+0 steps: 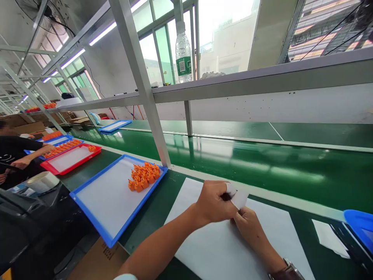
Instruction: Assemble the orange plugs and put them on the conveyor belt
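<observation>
Here, your left hand (217,200) and right hand (251,229) meet, fingers pinching a small white piece (240,199) between them, over a white sheet (233,249). Left of your hands, a blue-rimmed tray (106,194) bears clustered orange pieces (144,177).

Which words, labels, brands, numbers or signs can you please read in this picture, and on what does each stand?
No text is readable.
Green label on the plastic bottle: print and a barcode, too small to read.
Cardboard box: dark printing, too blurred to read.
Co-worker's black shirt: a pale marking, too blurred to make out.
</observation>
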`<state>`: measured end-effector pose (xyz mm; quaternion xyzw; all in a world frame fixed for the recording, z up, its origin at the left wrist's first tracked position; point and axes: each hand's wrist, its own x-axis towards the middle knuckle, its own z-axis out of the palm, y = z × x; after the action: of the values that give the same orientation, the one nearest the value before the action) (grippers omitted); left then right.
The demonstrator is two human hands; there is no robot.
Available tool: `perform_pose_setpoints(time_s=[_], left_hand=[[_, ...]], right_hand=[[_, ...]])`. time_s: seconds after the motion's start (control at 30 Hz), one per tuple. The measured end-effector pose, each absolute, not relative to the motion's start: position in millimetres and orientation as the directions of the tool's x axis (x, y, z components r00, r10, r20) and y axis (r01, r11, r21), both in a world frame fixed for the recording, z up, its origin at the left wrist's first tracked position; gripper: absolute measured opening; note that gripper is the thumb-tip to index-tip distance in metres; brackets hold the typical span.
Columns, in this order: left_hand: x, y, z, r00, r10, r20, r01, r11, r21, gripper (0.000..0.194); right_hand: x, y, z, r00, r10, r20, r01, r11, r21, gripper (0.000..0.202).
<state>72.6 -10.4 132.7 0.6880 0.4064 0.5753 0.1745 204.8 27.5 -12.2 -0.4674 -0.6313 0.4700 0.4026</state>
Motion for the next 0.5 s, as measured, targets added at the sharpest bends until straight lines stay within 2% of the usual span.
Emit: perform_pose_setpoints(time_s=[0.1,0.2,0.3,0.5], left_hand=[[73.0,46.3,88.4,-0.005,0.934,0.358,0.274,-0.343,0.898,0.047],[70.2,81.2,49.5,-0.059,0.983,0.171,0.274,-0.149,0.95,0.051],[69.5,96.0,22.3,-0.068,0.993,0.096,0.302,-0.071,0.951,0.05],[65.1,95.7,10.4,0.082,0.995,0.063,0.351,-0.088,0.932,0.036]], right_hand=[[207.7,31.8,-14.0,-0.266,0.963,-0.036,0.101,-0.009,-0.995,0.034],[209.6,35.8,-13.2,-0.243,0.965,-0.095,-0.029,-0.105,-0.994,0.04],[208.8,37.2,-8.8,-0.266,0.96,-0.091,-0.1,-0.121,-0.988,0.04],[201.6,33.8,2.5,-0.265,0.964,-0.026,-0.091,-0.051,-0.995,0.033]])
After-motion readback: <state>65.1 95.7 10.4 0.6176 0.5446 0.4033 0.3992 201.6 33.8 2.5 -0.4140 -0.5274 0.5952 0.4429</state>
